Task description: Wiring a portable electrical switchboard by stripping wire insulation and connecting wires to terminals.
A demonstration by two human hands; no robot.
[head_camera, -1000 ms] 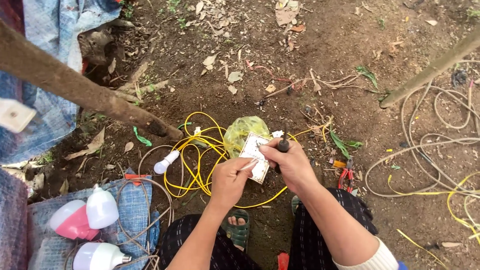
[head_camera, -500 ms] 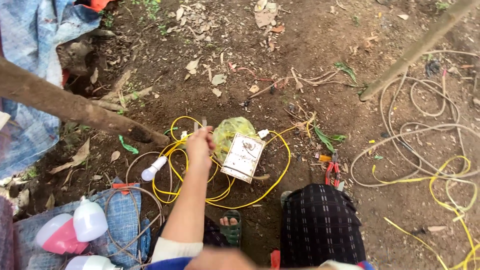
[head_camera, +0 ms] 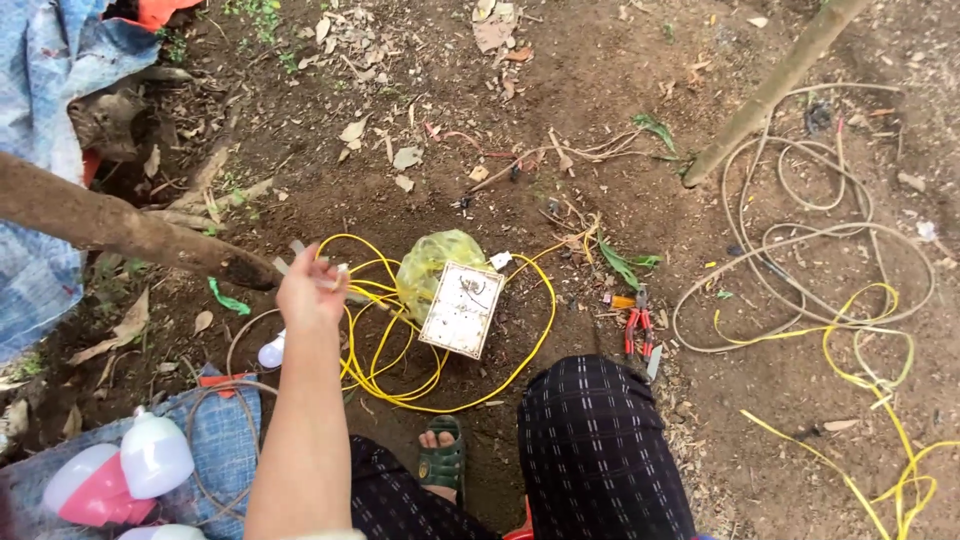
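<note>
— Where is the left hand (head_camera: 312, 290)?

— Stretched out over the dirt, just left of the white box (head_camera: 462, 309) that lies flat on the ground. Its fingers are bunched together around a small pale piece at the fingertips; what that piece is, I cannot tell. It sits right at the edge of the loops of yellow wire (head_camera: 400, 360).

— And the right hand?

— Out of sight. Only the left forearm and the knees in dark patterned cloth show at the bottom.

— What lies around the box?

— The yellow wire runs in loops to the left of the box and under it, and curves round its right side too. A crumpled yellow-green plastic bag (head_camera: 440, 265) touches the box's upper edge. A small white bulb (head_camera: 271, 352) lies left of the box, just below the hand. Red-handled pliers (head_camera: 638, 328) lie to the right of the box, a little apart from it.

— Anything further out?

— A thick branch (head_camera: 130, 230) slants in from the far left of the box, ending near the hand. Well to the right of the box, grey cable (head_camera: 800, 250) lies coiled, with more yellow wire beside it. Down at the lower left, pink and white bulbs (head_camera: 120, 465) rest on blue cloth. A foot in a green sandal (head_camera: 442, 462) stands just below the box.
</note>
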